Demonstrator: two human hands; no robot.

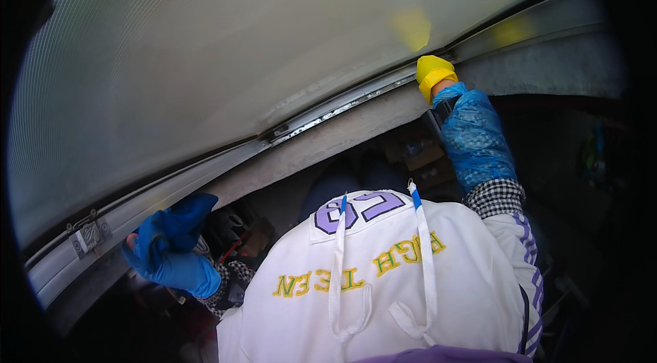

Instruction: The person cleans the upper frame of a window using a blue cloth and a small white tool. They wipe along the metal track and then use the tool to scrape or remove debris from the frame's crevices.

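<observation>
My left hand, in a blue glove with a bare fingertip showing, grips a bunched dark blue cloth by the lower left window frame. My right hand, in a yellow glove with a folded cuff, is at the metal sliding track, near its right end. Its fingers are hidden, so whether it holds anything cannot be told. A blue plastic sleeve cover wraps the right forearm. Above the track stands a large window pane, with a yellow reflection near the right hand.
A metal latch is fixed to the frame at the far left. A grey sill runs below the track. Under it, in shadow, lie cardboard boxes and other dim items. A grey ledge continues at right.
</observation>
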